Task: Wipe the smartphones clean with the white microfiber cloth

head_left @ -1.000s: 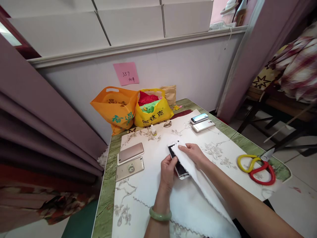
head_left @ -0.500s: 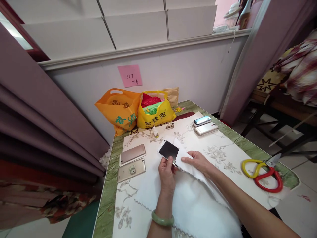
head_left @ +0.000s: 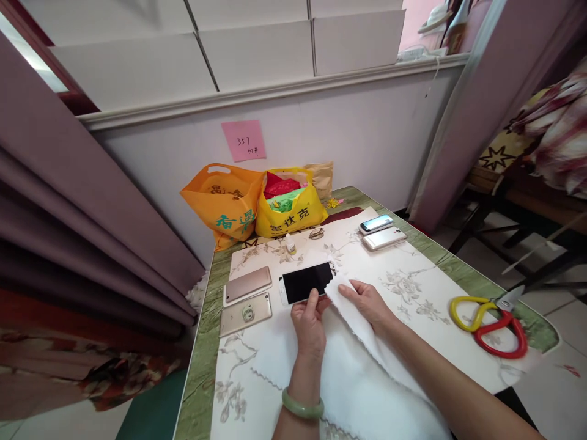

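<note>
My left hand (head_left: pixel 310 321) grips a white smartphone (head_left: pixel 306 282) with its black screen facing up, the thumb resting on the glass near its lower edge. A large white cloth (head_left: pixel 371 385) with zigzag-cut edges spreads over the near part of the table. My right hand (head_left: pixel 369 302) pinches a fold of this cloth between thumb and fingers, close to the right end of the phone. The cloth's edge overlaps that corner of the phone. A green bangle (head_left: pixel 302 404) circles my left wrist.
Left lie a pinkish phone (head_left: pixel 247 284) and a gold phone (head_left: pixel 257 313). Two more phones (head_left: pixel 384 238) rest at back right, scissors (head_left: pixel 499 318) at right. A small bottle (head_left: pixel 290 245) and an orange bag (head_left: pixel 224 198) and yellow bag (head_left: pixel 291 214) stand at the back.
My left hand has turned the phone more level, and its screen shows more fully. My right hand has drawn the cloth back off much of the phone's right part.
</note>
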A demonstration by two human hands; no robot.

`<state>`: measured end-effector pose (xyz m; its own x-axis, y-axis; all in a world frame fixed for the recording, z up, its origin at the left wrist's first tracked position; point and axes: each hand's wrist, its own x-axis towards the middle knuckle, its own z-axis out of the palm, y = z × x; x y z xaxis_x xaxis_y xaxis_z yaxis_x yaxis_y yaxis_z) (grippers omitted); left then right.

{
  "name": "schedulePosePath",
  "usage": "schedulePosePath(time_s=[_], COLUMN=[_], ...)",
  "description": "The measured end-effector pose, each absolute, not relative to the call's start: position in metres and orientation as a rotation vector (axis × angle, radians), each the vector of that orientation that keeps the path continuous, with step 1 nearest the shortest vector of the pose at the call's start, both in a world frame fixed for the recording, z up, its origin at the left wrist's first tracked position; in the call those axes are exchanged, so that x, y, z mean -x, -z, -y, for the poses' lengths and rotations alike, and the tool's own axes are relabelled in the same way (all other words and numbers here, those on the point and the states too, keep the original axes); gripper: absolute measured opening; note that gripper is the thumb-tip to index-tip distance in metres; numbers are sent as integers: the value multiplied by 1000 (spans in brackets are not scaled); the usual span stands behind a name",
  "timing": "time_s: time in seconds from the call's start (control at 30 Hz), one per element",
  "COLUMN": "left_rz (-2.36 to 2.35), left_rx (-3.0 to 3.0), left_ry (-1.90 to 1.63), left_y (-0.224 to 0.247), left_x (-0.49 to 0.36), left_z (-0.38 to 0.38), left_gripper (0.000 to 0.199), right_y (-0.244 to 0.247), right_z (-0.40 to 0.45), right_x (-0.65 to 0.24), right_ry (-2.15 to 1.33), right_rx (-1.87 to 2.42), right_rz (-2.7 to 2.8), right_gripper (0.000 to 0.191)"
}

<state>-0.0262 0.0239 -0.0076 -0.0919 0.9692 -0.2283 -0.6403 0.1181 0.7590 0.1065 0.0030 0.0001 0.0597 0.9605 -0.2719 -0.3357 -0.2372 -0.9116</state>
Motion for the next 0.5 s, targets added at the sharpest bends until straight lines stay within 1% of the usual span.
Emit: schedulePosePath(time_s=[0.17, 0.37, 0.5], left_rz=[-916, -908, -930], left_rx=[-546, -749, -772], left_ry=[-1333, -1044, -1063], left_y=[8, 8, 9], left_x=[26, 25, 23], left_z=[-20, -14, -14], left_gripper=[28, 24, 25], right_y=[-5, 4, 6], right_z=[-4, -17, -13], right_x=[-108, -120, -111], right_ry=[-1388, -1157, -1137], right_rx=[1136, 1333, 1319], right_rz=[750, 705, 669], right_gripper=[47, 46, 46])
